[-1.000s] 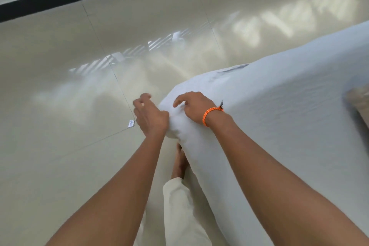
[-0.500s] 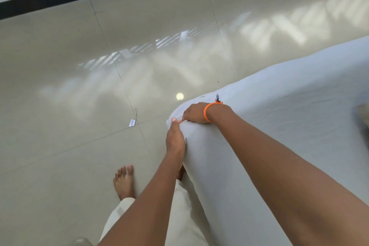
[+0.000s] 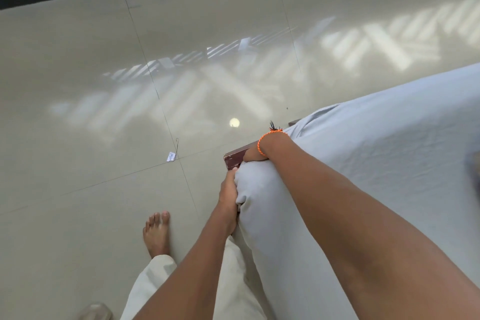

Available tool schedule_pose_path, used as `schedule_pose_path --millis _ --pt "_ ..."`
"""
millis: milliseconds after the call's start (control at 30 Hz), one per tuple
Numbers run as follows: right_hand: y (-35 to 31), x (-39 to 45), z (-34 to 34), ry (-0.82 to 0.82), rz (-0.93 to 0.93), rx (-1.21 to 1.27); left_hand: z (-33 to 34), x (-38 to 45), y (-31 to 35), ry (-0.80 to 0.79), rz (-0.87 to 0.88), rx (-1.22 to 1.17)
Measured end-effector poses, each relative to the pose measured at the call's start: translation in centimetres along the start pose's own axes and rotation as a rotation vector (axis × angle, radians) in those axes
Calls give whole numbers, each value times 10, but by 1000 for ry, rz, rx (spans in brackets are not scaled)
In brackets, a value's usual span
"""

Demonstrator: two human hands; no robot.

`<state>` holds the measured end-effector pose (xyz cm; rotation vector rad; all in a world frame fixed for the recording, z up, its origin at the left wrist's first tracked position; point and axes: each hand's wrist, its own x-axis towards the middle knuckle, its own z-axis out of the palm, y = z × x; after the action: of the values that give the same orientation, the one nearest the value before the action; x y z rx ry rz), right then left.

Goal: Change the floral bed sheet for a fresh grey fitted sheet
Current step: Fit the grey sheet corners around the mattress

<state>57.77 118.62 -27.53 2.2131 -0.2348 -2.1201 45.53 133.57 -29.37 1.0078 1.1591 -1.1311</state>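
Brown bed-frame corner [image 3: 235, 158] betw. hands, paper tag [image 3: 171, 156] nearby on floor [image 3: 78, 138]

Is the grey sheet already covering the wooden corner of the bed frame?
No, the dark wooden corner is bare beside the sheet, which both hands, left and right, hold at the mattress corner.
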Motion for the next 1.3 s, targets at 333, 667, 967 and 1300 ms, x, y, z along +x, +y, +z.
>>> schedule_pose_path --millis 333,667,967,1300 --pt "5 19 15 254 -111 162 -8 2 2 419 324 626" --pt "32 -21 10 831 -127 805 -5 -25 52 558 597 517" --pt "108 -50 44 1009 -29 785 54 -66 92 395 688 617" --pt "173 -31 52 611 -53 434 173 -32 62 80 525 1013"
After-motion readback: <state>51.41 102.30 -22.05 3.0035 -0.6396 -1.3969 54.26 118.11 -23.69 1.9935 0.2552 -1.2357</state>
